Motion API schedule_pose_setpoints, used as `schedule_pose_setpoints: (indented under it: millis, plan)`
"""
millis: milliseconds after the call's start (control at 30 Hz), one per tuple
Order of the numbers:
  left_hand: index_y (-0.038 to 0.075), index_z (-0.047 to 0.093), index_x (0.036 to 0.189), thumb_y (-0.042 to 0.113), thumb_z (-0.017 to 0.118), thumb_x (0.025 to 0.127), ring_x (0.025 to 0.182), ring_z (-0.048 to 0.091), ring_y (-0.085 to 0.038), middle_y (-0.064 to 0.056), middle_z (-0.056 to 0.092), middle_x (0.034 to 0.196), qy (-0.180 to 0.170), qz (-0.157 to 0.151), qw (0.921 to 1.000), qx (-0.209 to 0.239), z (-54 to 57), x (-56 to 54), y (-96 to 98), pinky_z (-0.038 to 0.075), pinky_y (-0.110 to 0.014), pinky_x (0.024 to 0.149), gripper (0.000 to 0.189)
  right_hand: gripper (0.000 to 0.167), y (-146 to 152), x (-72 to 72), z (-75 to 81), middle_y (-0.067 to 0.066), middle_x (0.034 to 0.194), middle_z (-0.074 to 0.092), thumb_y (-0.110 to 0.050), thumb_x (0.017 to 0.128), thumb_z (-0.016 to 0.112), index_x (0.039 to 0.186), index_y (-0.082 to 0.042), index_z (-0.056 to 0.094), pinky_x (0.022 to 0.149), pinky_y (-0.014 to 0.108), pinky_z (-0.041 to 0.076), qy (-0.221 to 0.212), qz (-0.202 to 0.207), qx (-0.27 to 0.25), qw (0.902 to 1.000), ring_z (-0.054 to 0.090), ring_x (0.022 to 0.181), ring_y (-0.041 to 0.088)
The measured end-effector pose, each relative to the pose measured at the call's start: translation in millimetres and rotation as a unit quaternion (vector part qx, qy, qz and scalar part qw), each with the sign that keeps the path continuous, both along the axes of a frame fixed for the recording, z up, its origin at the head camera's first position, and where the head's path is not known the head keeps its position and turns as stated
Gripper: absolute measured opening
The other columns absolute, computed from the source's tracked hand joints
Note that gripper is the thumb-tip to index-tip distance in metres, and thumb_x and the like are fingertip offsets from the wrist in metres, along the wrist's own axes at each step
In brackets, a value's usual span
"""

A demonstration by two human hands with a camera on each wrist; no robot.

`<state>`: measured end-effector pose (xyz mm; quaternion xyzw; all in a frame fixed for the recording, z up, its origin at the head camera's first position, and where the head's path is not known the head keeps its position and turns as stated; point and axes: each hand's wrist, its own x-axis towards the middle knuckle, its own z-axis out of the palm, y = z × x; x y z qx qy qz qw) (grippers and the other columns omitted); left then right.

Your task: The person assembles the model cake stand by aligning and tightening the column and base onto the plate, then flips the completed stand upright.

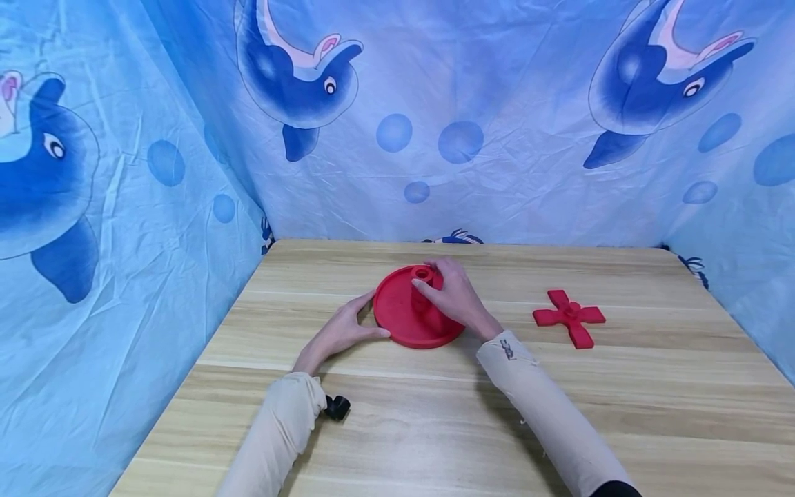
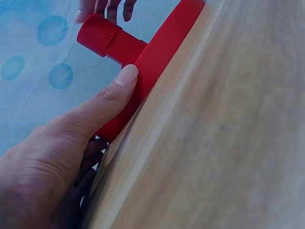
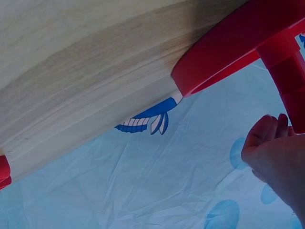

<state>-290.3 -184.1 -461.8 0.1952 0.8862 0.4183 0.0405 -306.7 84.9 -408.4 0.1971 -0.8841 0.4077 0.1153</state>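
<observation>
A round red tray-like disc (image 1: 394, 314) with a raised rim lies on the table. From it rises an upright red post (image 1: 420, 293), hollow at the top and marked with small characters in the left wrist view. My left hand (image 1: 340, 331) holds the disc's left rim, its thumb (image 2: 125, 78) pressed on the near side and its fingers farther round the edge. Around the post's top, my right hand (image 1: 453, 293) has its thumb in front and fingers behind. The post's foot is partly hidden by that hand.
A red four-armed cross piece (image 1: 570, 315) with a round hub lies on the wooden table (image 1: 410, 421) to the right. Blue dolphin-printed cloth (image 1: 428, 200) hangs behind and at both sides. A small black object (image 1: 337, 408) sits by the left cuff.
</observation>
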Motion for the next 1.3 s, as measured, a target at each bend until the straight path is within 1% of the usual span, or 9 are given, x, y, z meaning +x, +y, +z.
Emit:
schedule_pose_setpoints:
  millis: [167, 300, 367, 500, 600, 767, 967, 1133, 1300]
  plan:
    - [0.018, 0.036, 0.163, 0.056, 0.087, 0.079, 0.15, 0.033, -0.023, 0.001, 0.041, 0.161, -0.001, 0.001, 1.0, 0.0, 0.1, 0.1, 0.2, 0.03, -0.05, 0.121, 0.105, 0.052, 1, -0.8, 0.7, 0.015, 0.133, 0.061, -0.019, 0.095, 0.075, 0.141, -0.002, 0.06, 0.096, 0.049, 0.056, 0.004, 0.011, 0.006, 0.9999, 0.051, 0.128, 0.033]
    - [0.018, 0.035, 0.163, 0.054, 0.087, 0.08, 0.15, 0.032, -0.023, 0.0, 0.041, 0.162, -0.001, 0.0, 1.0, 0.001, -0.8, -0.1, -0.3, 0.03, -0.05, 0.121, 0.104, 0.05, 0, -0.1, 0.7, 0.015, 0.132, 0.062, -0.02, 0.096, 0.076, 0.139, -0.001, 0.06, 0.098, 0.049, 0.055, -0.003, 0.005, 0.002, 1.0, 0.052, 0.127, 0.033]
    - [0.018, 0.035, 0.163, 0.053, 0.087, 0.08, 0.15, 0.032, -0.023, 0.0, 0.04, 0.162, -0.003, 0.001, 1.0, 0.001, -1.2, -0.1, -0.4, 0.03, -0.051, 0.12, 0.104, 0.051, 0, 0.3, 0.3, 0.015, 0.132, 0.061, -0.022, 0.095, 0.077, 0.139, -0.001, 0.059, 0.098, 0.049, 0.055, -0.01, -0.001, 0.0, 0.9999, 0.051, 0.127, 0.032]
    - [0.019, 0.035, 0.164, 0.054, 0.087, 0.08, 0.15, 0.032, -0.024, 0.001, 0.04, 0.162, -0.006, 0.003, 1.0, -0.002, -2.1, 0.3, -0.7, 0.031, -0.051, 0.12, 0.104, 0.056, 1, 0.8, 0.0, 0.016, 0.135, 0.058, -0.022, 0.095, 0.076, 0.144, -0.001, 0.056, 0.096, 0.05, 0.056, -0.02, -0.006, -0.004, 0.9998, 0.05, 0.129, 0.033]
    - [0.018, 0.035, 0.163, 0.053, 0.087, 0.08, 0.15, 0.033, -0.025, 0.0, 0.04, 0.162, -0.006, 0.002, 1.0, 0.0, -1.7, 0.5, -0.8, 0.031, -0.052, 0.12, 0.104, 0.057, 3, 0.3, 0.7, 0.016, 0.137, 0.058, -0.019, 0.095, 0.075, 0.146, -0.002, 0.055, 0.095, 0.05, 0.057, -0.014, 0.008, -0.002, 0.9999, 0.049, 0.13, 0.033]
    - [0.016, 0.035, 0.163, 0.053, 0.087, 0.08, 0.15, 0.033, -0.026, -0.002, 0.041, 0.162, -0.004, 0.001, 1.0, 0.003, -0.8, -0.5, -0.3, 0.031, -0.053, 0.12, 0.105, 0.051, 4, -2.3, 0.6, 0.016, 0.136, 0.059, -0.017, 0.096, 0.074, 0.142, -0.001, 0.059, 0.095, 0.049, 0.057, 0.005, 0.033, 0.002, 0.9995, 0.05, 0.129, 0.033]
    - [0.018, 0.036, 0.163, 0.055, 0.087, 0.079, 0.15, 0.033, -0.025, -0.001, 0.041, 0.161, -0.005, 0.003, 1.0, -0.002, -0.9, -2.0, -0.4, 0.031, -0.052, 0.12, 0.105, 0.049, 5, -3.7, 1.2, 0.015, 0.133, 0.06, -0.018, 0.096, 0.076, 0.139, 0.001, 0.06, 0.096, 0.049, 0.056, 0.001, 0.034, -0.004, 0.9994, 0.05, 0.128, 0.032]
    - [0.019, 0.036, 0.163, 0.057, 0.086, 0.079, 0.149, 0.034, -0.024, 0.001, 0.041, 0.161, -0.007, 0.004, 1.0, -0.004, -1.4, -2.8, -0.9, 0.032, -0.052, 0.119, 0.105, 0.048, 6, -4.3, 1.2, 0.015, 0.133, 0.06, -0.019, 0.096, 0.076, 0.139, -0.001, 0.061, 0.098, 0.049, 0.055, -0.002, 0.036, -0.008, 0.9993, 0.049, 0.129, 0.032]
    - [0.019, 0.034, 0.164, 0.058, 0.086, 0.079, 0.149, 0.033, -0.025, 0.0, 0.04, 0.162, -0.01, 0.003, 0.9999, -0.006, -0.2, -1.6, -1.0, 0.034, -0.052, 0.118, 0.107, 0.055, 13, -1.4, 2.2, 0.014, 0.134, 0.059, -0.02, 0.094, 0.078, 0.142, -0.002, 0.058, 0.096, 0.05, 0.056, -0.021, 0.032, -0.021, 0.9991, 0.05, 0.129, 0.032]
